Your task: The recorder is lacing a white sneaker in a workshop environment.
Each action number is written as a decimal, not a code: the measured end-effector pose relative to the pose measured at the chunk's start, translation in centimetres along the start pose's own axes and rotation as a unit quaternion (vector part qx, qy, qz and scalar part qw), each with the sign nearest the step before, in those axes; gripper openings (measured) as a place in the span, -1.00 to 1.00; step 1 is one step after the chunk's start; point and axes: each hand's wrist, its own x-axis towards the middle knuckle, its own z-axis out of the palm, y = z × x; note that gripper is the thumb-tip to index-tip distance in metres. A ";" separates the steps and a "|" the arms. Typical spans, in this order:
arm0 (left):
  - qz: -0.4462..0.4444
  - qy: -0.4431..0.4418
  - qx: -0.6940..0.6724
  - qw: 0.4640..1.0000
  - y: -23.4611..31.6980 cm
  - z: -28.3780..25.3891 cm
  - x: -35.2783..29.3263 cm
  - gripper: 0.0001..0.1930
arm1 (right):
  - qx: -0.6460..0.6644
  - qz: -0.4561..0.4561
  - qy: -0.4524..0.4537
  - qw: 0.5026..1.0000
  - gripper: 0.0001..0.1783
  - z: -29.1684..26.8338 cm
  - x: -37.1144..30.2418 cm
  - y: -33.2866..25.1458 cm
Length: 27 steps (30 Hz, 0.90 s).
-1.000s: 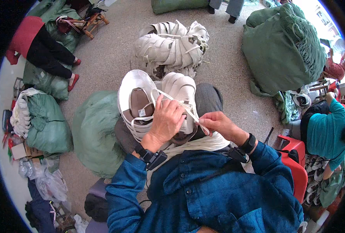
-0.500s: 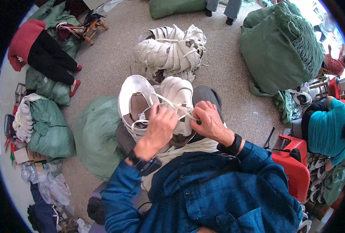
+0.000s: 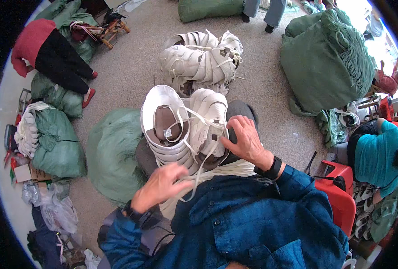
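Observation:
Across my lap lie two white shoe parts with brown linings, side by side. The left one is a shoe upper (image 3: pixel 147 112) with its opening facing up, on top of several more stacked ones. Beside it, the right shoe upper (image 3: pixel 213 110) has a white lace (image 3: pixel 202 163) running out of its eyelets and curling down toward me. My right hand (image 3: pixel 246 141) grips that upper's right side, thumb at the eyelet edge and fingers curled outside. My left hand (image 3: pixel 160 186) is off the shoes, slightly blurred, fingers stretched and apart near the loose lace.
A ring-shaped bundle of white uppers (image 3: pixel 201 60) sits on the floor ahead. Green sacks stand at left (image 3: pixel 57 143) and right (image 3: pixel 326 65). A red plastic stool (image 3: pixel 340 193) is at my right. One person in red bends at far left; another in teal (image 3: pixel 376 145) is at right.
Both hands were together on the lace over the right upper. My left hand has moved down and left, away from the lace; my right hand stays by the upper. The lace now hangs loose.

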 end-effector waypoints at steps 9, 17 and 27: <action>-0.042 0.294 0.201 0.933 -2.2 5.1 11.6 -0.70 | -0.065 -0.042 -0.109 0.991 -0.81 4.1 1.4 -1.1; -0.003 0.309 0.195 0.931 -2.1 4.2 13.0 -0.70 | -0.084 -0.044 -0.082 0.992 -0.82 3.7 1.5 -0.9; -0.007 0.372 -0.028 0.928 -2.2 2.8 13.5 -0.92 | -0.086 -0.041 -0.035 0.995 -0.86 5.7 2.6 -0.2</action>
